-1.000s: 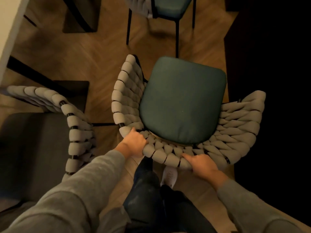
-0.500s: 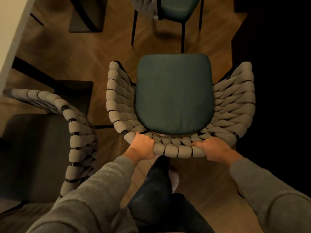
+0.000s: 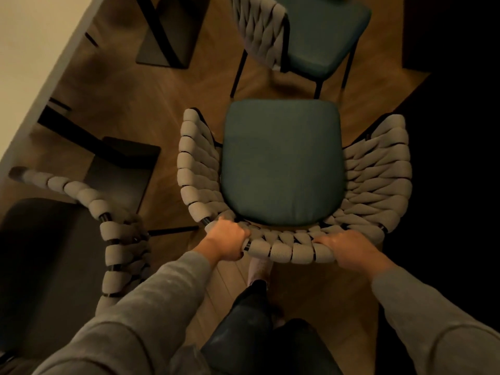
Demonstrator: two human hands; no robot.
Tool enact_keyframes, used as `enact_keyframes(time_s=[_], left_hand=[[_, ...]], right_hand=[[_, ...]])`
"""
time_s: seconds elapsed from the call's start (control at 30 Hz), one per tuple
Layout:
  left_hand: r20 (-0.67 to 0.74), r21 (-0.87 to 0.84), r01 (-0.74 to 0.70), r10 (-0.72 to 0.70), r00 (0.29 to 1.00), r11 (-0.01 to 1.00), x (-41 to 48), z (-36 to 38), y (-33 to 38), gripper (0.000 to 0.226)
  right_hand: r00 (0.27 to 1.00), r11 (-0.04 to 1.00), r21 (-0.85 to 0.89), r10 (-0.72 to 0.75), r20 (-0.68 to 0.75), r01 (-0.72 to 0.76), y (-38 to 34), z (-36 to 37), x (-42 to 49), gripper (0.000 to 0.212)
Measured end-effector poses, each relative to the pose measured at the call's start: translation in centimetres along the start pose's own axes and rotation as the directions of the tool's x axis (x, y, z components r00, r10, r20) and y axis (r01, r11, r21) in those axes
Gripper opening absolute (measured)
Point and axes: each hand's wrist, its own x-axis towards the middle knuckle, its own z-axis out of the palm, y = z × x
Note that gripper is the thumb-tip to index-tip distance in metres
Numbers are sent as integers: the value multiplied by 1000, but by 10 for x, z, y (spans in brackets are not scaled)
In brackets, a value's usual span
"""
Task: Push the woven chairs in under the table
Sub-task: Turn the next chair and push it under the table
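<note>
Head view: a woven chair (image 3: 295, 185) with a dark green seat cushion (image 3: 281, 163) fills the centre of the frame, standing on the wooden floor (image 3: 140, 109). Its curved back rail runs along the lower middle. The left hand (image 3: 227, 240) is clamped on the rail's left end, fingers curled over the woven cord. The right hand (image 3: 349, 253) is clamped on the rail's right part, palm down. Both arms wear grey sleeves (image 3: 162, 293).

A second woven chair (image 3: 113, 239) with a dark seat stands at the lower left, just beside the held one. A third woven chair (image 3: 297, 36) with a green seat stands at the top centre, near the held chair's front edge. The pale table (image 3: 32, 50) cuts across the upper left corner, its dark legs (image 3: 167, 33) beneath it. The right side of the frame is too dark to read.
</note>
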Motion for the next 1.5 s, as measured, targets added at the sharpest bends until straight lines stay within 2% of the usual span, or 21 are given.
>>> enact_keyframes(time_s=[0.13, 0.37, 0.67, 0.93, 1.33, 1.5], left_hand=[[2, -7, 23, -23, 1000, 1000, 8, -1, 0, 23], [-19, -42, 88, -88, 996, 995, 4, 4, 17, 22], [-1, -175, 250, -254, 967, 952, -16, 29, 112, 28], [-10, -312, 385, -408, 913, 869, -21, 43, 190, 30], [17, -444, 489, -539, 842, 751, 30, -4, 163, 30], [65, -532, 492, -546, 835, 689, 53, -25, 140, 32]], right_hand=[[999, 1000, 26, -5, 42, 4, 7, -4, 8, 58], [995, 999, -41, -31, 93, 35, 12, -1, 6, 59], [967, 943, -229, -214, 141, 243, 55, 6, -29, 52], [897, 839, -331, -362, 255, 432, 94, 6, -33, 55], [877, 744, -464, -398, 270, 481, 126, -81, 51, 56], [852, 694, -494, -417, 317, 524, 138, -120, 100, 59]])
